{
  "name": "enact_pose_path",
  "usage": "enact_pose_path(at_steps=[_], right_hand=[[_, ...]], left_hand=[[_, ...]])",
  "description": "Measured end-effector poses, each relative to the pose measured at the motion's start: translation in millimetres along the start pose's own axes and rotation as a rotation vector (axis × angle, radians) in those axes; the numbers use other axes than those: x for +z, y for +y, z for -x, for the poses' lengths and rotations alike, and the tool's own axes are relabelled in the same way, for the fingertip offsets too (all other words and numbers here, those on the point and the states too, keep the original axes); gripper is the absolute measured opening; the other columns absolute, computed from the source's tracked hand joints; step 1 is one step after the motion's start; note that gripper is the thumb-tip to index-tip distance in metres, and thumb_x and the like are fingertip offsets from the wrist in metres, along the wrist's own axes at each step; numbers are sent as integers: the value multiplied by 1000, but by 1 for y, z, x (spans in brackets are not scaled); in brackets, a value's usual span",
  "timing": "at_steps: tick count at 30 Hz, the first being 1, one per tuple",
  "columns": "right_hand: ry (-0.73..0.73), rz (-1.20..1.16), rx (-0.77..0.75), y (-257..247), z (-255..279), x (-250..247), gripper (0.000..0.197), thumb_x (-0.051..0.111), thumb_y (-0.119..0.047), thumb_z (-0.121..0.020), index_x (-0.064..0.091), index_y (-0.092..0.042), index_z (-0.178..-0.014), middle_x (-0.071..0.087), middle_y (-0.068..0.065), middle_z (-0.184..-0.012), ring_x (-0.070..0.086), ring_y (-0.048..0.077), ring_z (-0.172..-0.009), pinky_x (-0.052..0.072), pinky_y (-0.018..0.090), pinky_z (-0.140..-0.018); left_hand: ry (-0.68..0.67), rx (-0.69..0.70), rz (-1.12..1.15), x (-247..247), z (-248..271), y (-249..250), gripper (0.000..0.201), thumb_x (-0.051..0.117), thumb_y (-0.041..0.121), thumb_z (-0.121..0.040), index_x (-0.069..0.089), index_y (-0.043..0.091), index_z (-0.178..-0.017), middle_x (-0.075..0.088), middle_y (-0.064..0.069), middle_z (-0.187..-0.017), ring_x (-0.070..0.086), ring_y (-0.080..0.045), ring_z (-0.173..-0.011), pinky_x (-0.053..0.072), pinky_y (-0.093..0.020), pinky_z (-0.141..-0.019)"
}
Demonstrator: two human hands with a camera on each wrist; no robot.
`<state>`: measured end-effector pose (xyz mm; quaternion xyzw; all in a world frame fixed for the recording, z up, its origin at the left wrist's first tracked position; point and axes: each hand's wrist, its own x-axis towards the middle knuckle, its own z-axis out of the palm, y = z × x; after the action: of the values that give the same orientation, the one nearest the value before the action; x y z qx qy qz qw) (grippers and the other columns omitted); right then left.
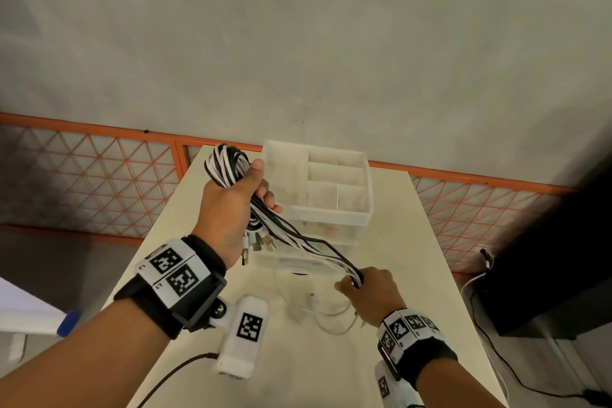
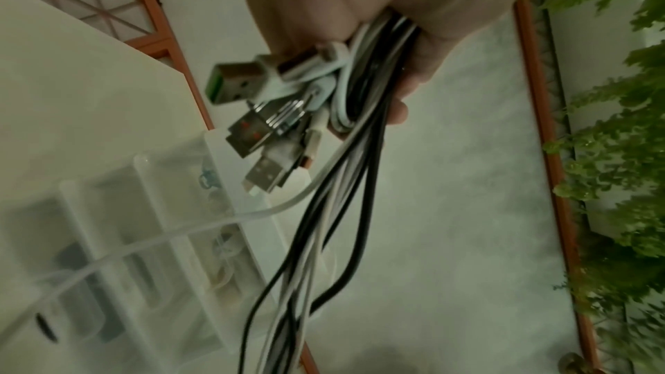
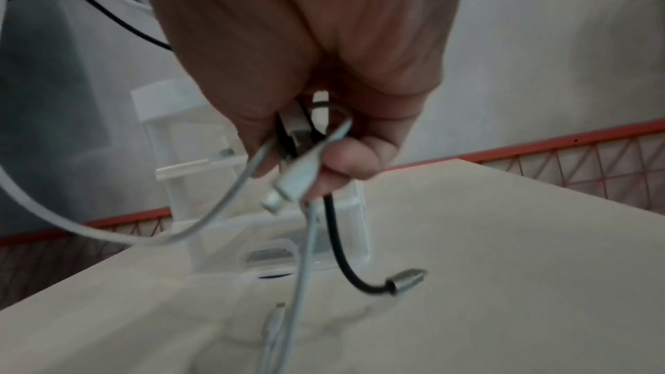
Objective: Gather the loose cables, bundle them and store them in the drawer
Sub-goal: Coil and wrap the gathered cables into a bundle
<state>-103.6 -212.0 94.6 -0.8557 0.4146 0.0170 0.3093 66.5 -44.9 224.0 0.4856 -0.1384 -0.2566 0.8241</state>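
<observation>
My left hand (image 1: 238,205) is raised over the table and grips a looped bundle of black and white cables (image 1: 227,164). Several USB plugs (image 2: 252,124) hang below its palm. The straight strands (image 1: 311,247) slope down to my right hand (image 1: 367,288), which pinches them near their far ends. From that hand dangle a white plug (image 3: 295,181) and a black lead with a metal plug (image 3: 406,280). Behind the hands stands the translucent drawer unit (image 1: 334,219) with a divided top tray. Whether a drawer is pulled out I cannot tell.
White cable ends (image 1: 331,311) trail on the cream table (image 1: 407,252) below my right hand. An orange lattice fence (image 1: 99,182) runs behind the table. A dark cabinet (image 1: 546,281) and floor leads (image 1: 496,358) lie to the right.
</observation>
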Motion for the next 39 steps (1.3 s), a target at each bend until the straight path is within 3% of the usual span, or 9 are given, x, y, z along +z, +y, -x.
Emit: enact_pose_path(at_steps=[7, 11, 14, 20, 24, 29, 32, 36, 39], right_hand=[[15, 72, -148, -6, 9, -11, 24, 76, -32, -78, 54, -36, -84, 61, -2, -104, 62, 23, -95, 51, 36, -87], [-23, 108, -176, -10, 0, -20, 72, 71, -17, -75, 43, -32, -139, 55, 1, -119, 59, 28, -112, 51, 41, -96], [-93, 235, -55, 7, -8, -15, 92, 70, -19, -78, 20, -36, -153, 58, 7, -121, 60, 31, -112, 52, 39, -92], [-116, 248, 72, 28, -4, 2, 75, 55, -14, -79, 37, -40, -147, 68, -1, -101, 67, 22, -94, 58, 36, -86], [103, -24, -183, -15, 4, -20, 58, 68, -24, -83, 51, -34, -137, 65, -8, -121, 62, 13, -101, 51, 30, -89], [-4, -320, -529, -96, 36, -48, 97, 84, -32, -75, 25, -35, -151, 44, -18, -147, 41, 0, -132, 34, 23, -106], [-42, -409, -589, -119, 41, -34, 87, 84, -22, -76, 34, -31, -146, 62, -21, -124, 60, -7, -110, 46, 13, -94], [28, -535, -478, -113, 33, -12, 37, 70, -13, -89, 60, -17, -125, 72, -7, -84, 71, 10, -67, 62, 32, -70], [40, -414, -444, -102, 30, -10, 12, 64, -19, -94, 70, -14, -102, 71, 4, -70, 69, 16, -53, 60, 33, -60]], left_hand=[[47, 19, 60, -1, -10, 16, 18, 59, 20, -97, 60, 15, -79, 49, -1, -59, 52, -17, -54, 57, -36, -61], [49, 45, 36, 4, -9, 18, 20, 57, 19, -98, 61, 16, -78, 49, -1, -60, 52, -17, -55, 57, -36, -62], [79, 85, 64, 3, -14, 28, 21, 59, 23, -96, 57, 14, -78, 49, 0, -59, 53, -16, -54, 57, -35, -62], [76, 93, -1, -1, -16, 30, 22, 59, 23, -97, 56, 14, -77, 47, -1, -60, 53, -16, -53, 57, -35, -62], [53, 51, -65, 6, -10, 14, 20, 56, 16, -99, 59, 15, -79, 45, -3, -61, 51, -18, -53, 54, -35, -60], [-15, 44, -132, 24, 2, 0, 17, 57, 16, -97, 58, 9, -82, 44, -5, -61, 51, -19, -52, 54, -35, -59], [-62, 42, -118, 32, 7, -2, 20, 59, 17, -96, 56, 5, -81, 47, -6, -60, 52, -22, -53, 53, -36, -60], [-79, 58, -135, 29, 7, 4, 21, 60, 19, -96, 55, 5, -80, 47, -5, -61, 53, -23, -55, 54, -38, -63], [-87, 40, -146, 20, 6, 6, 21, 59, 20, -96, 56, 7, -81, 46, -5, -63, 53, -22, -57, 55, -37, -62]])
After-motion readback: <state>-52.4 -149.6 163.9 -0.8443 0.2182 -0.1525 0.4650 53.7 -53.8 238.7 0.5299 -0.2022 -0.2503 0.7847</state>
